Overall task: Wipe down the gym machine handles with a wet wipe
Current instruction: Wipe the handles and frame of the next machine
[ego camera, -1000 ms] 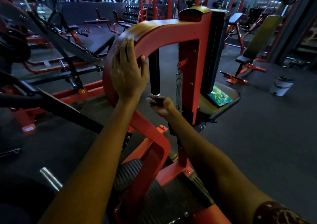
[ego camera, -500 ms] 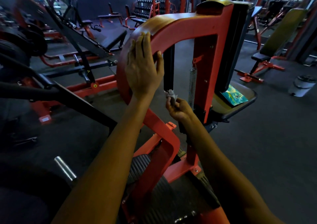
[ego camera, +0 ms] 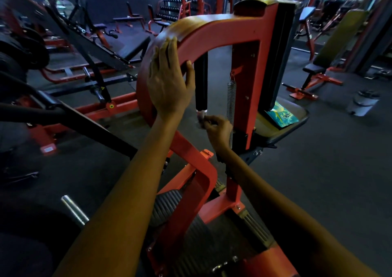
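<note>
Red gym machine frame (ego camera: pixel 224 29): curved arch, upright post at right. Left hand (ego camera: pixel 169 81): laid flat on the arch's outer curve, fingers spread, thumb hooked over the inner edge. Black handle (ego camera: pixel 201 83): hangs vertically inside the arch, metal cap at its lower end. Right hand (ego camera: pixel 216 127): just below that cap, grip pinched on a small crumpled wet wipe (ego camera: pixel 201 116), which touches the handle's end. Coil spring (ego camera: pixel 231 100): beside the post. Teal packet (ego camera: pixel 282 115): on the seat pad (ego camera: pixel 297 119), right.

Red machine frame (ego camera: pixel 222 32); black handle (ego camera: pixel 201 81); teal-patterned packet (ego camera: pixel 281 115); grey bin (ego camera: pixel 363 102).
</note>
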### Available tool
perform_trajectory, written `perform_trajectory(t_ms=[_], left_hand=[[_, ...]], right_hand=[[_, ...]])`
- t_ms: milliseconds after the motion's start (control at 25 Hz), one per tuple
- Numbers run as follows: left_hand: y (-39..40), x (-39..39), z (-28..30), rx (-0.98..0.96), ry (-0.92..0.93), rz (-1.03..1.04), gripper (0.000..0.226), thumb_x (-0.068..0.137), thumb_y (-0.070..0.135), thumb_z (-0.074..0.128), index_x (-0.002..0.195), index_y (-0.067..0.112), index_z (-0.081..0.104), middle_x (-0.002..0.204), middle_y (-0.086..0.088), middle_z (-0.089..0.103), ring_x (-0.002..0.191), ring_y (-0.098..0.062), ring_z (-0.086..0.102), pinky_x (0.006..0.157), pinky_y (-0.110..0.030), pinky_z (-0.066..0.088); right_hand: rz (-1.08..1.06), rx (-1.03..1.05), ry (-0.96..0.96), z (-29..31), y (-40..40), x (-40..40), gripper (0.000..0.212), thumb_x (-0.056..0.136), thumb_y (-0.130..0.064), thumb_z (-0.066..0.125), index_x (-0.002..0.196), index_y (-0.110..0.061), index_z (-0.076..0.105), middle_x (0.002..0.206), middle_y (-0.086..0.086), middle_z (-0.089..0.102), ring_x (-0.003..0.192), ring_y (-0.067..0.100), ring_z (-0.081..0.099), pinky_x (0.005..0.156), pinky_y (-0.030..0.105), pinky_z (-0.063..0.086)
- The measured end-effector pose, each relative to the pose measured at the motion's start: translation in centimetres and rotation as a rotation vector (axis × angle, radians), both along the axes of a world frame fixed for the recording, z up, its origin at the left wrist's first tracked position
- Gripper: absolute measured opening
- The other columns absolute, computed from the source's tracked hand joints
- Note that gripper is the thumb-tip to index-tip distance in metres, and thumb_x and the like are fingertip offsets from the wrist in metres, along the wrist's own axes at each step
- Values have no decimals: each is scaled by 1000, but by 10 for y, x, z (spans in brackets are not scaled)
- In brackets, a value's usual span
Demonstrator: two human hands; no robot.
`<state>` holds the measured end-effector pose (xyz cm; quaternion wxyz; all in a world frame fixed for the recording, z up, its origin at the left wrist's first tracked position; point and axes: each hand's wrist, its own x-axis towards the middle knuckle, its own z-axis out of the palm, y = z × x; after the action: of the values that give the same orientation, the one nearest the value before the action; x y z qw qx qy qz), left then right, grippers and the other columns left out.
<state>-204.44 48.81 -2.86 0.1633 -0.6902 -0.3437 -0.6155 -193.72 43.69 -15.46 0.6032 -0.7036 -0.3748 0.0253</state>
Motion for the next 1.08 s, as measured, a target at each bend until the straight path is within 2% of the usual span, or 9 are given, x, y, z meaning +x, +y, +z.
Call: perform_trajectory(t_ms=[200, 320, 480, 600, 640, 800, 920, 1000, 1080], left_hand=[[-1, -2, 0, 13, 6, 18, 46, 90, 30, 50, 126, 1, 57, 127, -17, 59, 117, -33, 57, 98, -39, 45], [0, -3, 1, 19, 15, 32, 47, 89, 30, 51, 126, 2, 56, 128, -16, 59, 118, -32, 56, 100, -37, 41], [1, -1, -2, -8, 15, 11, 49, 89, 31, 53, 128, 2, 55, 129, -16, 58, 120, -33, 55, 97, -40, 46], [4, 0, -2, 3, 19, 23, 49, 89, 32, 54, 128, 1, 55, 128, -17, 58, 118, -33, 56, 95, -40, 49], [5, 0, -1, 9, 17, 23, 49, 89, 32, 53, 127, 1, 55, 128, -17, 58, 118, -33, 56, 95, -40, 48], [4, 0, -3, 9, 17, 3, 49, 89, 31, 53, 127, 0, 56, 127, -17, 58, 118, -33, 56, 94, -41, 50], [4, 0, -2, 27, 16, 11, 48, 88, 30, 55, 125, 0, 57, 126, -17, 59, 117, -33, 57, 94, -41, 50], [4, -1, -2, 39, 10, 19, 47, 88, 29, 56, 125, 0, 57, 125, -17, 60, 116, -32, 57, 94, -40, 50], [4, -1, -2, 45, 4, 15, 47, 88, 29, 56, 124, 0, 58, 124, -17, 60, 115, -32, 58, 94, -39, 50]], right_hand=[[-111, 159, -306, 30, 4, 5, 19, 72, 8, 68, 90, 3, 71, 84, 16, 63, 69, 18, 53, 58, 9, 37], [13, 38, -460, 11, 10, 3, 12, 72, 6, 68, 82, 0, 68, 82, 16, 60, 67, 28, 60, 53, 31, 46], [67, -26, -431, -13, -10, 1, 8, 72, 3, 71, 78, -2, 71, 75, 16, 62, 62, 30, 64, 51, 32, 51], [-45, 245, -434, 50, -8, 1, 14, 72, 6, 71, 85, 3, 68, 83, 19, 62, 70, 18, 57, 56, 7, 44], [-51, 294, -457, 76, -5, 2, 16, 72, 7, 69, 88, 4, 67, 87, 20, 61, 74, 18, 56, 58, 5, 43], [-25, 264, -649, 107, 13, 8, 19, 76, 1, 61, 93, 1, 68, 92, 21, 60, 80, 30, 59, 61, 33, 49], [123, 119, -576, 61, 8, 8, 16, 84, -4, 56, 93, -11, 67, 100, 21, 57, 90, 32, 59, 71, 39, 52], [159, 74, -667, 32, 1, 11, 17, 81, 0, 62, 96, -5, 68, 95, 17, 58, 82, 29, 62, 62, 42, 55], [137, 71, -626, 37, -3, 14, 22, 77, 3, 66, 97, -4, 70, 89, 17, 59, 75, 27, 61, 58, 41, 54]])
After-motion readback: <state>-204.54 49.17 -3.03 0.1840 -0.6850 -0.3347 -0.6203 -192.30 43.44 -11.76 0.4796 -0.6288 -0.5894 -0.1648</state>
